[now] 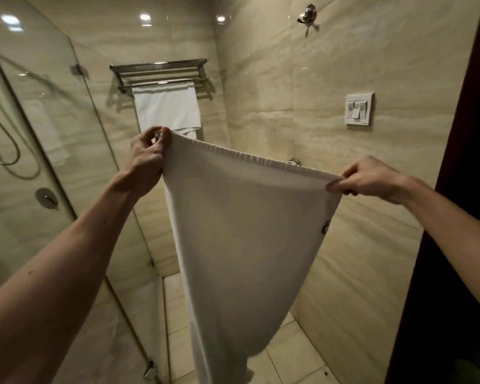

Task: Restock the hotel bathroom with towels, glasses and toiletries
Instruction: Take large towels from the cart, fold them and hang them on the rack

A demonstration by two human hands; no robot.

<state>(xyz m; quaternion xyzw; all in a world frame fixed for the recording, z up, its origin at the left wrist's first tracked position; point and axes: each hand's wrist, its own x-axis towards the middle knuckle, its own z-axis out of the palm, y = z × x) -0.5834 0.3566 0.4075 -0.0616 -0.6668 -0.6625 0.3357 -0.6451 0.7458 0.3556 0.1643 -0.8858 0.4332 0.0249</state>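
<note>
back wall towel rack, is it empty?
No, a hung towel drapes from the chrome rack, behind the held towel.

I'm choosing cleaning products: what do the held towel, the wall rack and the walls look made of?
Held towel: white cloth, likely cotton terry; soft drape, stitched hem. Wall rack: polished chrome-look metal; bright glints. Walls: glossy beige stone-look tile; reflections, joint lines.

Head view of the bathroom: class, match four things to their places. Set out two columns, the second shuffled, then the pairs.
1 held towel
2 hung towel
3 switch plate
4 wall hook

A high on the right wall
B draped from the chrome rack
C pinched between left hand and right hand
D midway up the right wall

Pairs: 1-C, 2-B, 3-D, 4-A
</note>
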